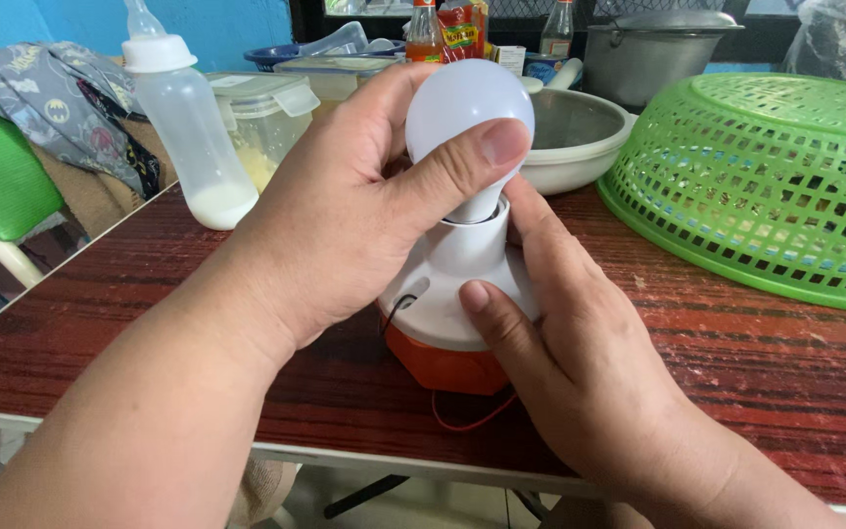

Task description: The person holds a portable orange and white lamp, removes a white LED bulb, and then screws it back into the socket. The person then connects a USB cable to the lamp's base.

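white frosted plastic is what you're dealing with on that bulb (pixel 462 108), and it looks like the light, slightly slick kind of dome, so my guess is it weighs next to nothing and won't shatter like old glass, though the neck where it meets the socket is probably the weak bit. it's sitting upright in a white lamp holder (pixel 447 279) with an orange base (pixel 443 370), and the whole thing stands on the dark red wood table (pixel 756 353) near the front edge, a thin red wire (pixel 472 419) curling out underneath. left hand (pixel 330 220) is wrapped around the dome, thumb pressed across the front and fingers behind, so it's closed on the bulb. right hand (pixel 560 343) is clamped on the holder, thumb on the front of the white skirt and fingers round the side. honestly that looks like the sane way to hold it: broad soft grip on the widest part of the dome rather than fingertip pinching, and the other hand on the stiff holder body, not the wire. behind it there's a baby bottle (pixel 188 127), a clear lidded tub (pixel 266 118) and an upturned green basket (pixel 766 176), all well apart from the hands.
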